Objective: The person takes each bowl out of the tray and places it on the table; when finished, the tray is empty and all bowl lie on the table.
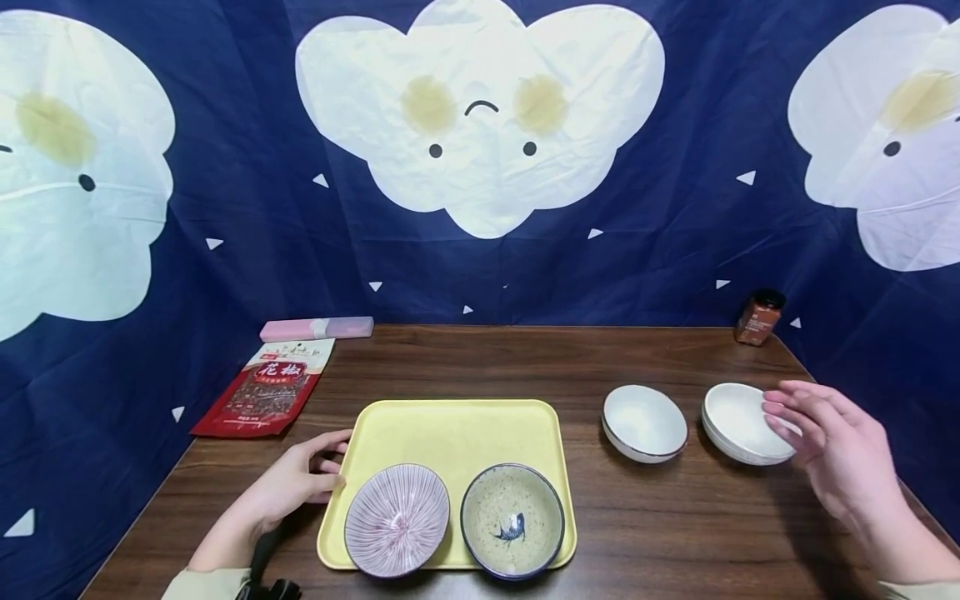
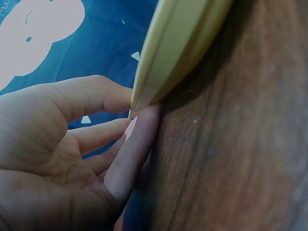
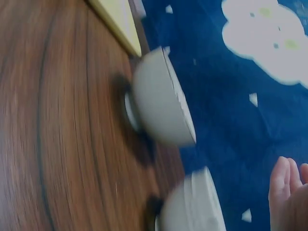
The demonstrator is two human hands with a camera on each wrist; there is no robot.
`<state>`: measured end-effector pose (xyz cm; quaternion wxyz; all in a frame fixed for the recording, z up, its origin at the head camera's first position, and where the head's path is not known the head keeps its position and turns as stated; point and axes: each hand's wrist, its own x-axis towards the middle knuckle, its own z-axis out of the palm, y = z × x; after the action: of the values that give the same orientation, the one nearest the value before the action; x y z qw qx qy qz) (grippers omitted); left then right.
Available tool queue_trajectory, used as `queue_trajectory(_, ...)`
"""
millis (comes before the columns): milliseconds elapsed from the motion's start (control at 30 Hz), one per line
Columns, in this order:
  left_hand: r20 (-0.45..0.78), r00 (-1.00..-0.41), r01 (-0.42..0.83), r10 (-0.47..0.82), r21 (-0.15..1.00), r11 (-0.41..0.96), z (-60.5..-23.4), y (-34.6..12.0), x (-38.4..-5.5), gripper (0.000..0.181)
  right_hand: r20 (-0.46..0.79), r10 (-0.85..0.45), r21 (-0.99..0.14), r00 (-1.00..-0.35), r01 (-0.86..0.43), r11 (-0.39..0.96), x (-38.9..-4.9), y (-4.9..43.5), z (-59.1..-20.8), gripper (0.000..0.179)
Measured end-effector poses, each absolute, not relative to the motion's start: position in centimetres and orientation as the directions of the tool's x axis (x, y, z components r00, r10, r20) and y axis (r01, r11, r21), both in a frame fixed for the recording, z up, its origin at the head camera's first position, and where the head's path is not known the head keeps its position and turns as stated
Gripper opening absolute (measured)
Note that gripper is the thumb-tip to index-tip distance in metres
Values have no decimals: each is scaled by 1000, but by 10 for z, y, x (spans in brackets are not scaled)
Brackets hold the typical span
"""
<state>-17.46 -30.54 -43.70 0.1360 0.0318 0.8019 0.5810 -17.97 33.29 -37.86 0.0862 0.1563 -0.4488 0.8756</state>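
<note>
My left hand [image 1: 295, 482] is at the left edge of a yellow tray [image 1: 457, 425]. In the left wrist view its thumb and finger pinch the tray's rim [image 2: 149, 82]. On the tray's near half sit a purple-white striped bowl [image 1: 397, 521] and a speckled greenish bowl [image 1: 510, 508] with a blue rim and a dark blue mark inside. My right hand [image 1: 843, 450] is beside the rightmost white bowl [image 1: 738, 421], its fingers slightly bent and holding nothing. In the right wrist view those fingers are apart from the bowls. Another white bowl [image 1: 645, 421] with a dark rim stands left of it.
A red packet [image 1: 266, 392] of dried spice lies at the table's left side, with a pink case [image 1: 315, 328] behind it. At the back right corner stands a brown jar with a black lid [image 1: 760, 318]. A blue cloth [image 1: 480, 275] with white clouds hangs around the wooden table [image 1: 637, 517].
</note>
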Motion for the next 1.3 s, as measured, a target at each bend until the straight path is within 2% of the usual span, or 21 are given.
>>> queue_trajectory(133,-183,-962,-111,202,940,323,-438,-306,-175,73,381,-103,-795,-919,-268,-543,-178,309,-375,39)
queue_trajectory(367,-179,-961,-105,212,941,321,-438,-306,-174,74,359,-267,-862,-895,-208,-462,-173,268,-374,39)
queue_trajectory(567,-182,-959,-106,219,943,316,-437,-307,-173,73,269,-364,-932,-892,-144,-333,-167,233,-382,35)
queue_trajectory(700,-183,-959,-110,218,944,312,-436,-306,-173,73,232,-440,-956,-868,-121,-266,-166,213,-394,33)
queue_trajectory(900,-188,-958,-115,216,944,309,-436,-306,-174,73,127,-493,-991,-861,-85,-107,-164,185,-408,36)
queue_trajectory(1100,-189,-955,-115,228,946,303,-436,-306,-173,73,50,-551,-998,-833,-16,-66,-162,164,-418,50)
queue_trajectory(1300,-202,-955,-127,216,940,316,-436,-306,-175,73,-21,-582,-1000,-813,24,2,-159,150,-423,54)
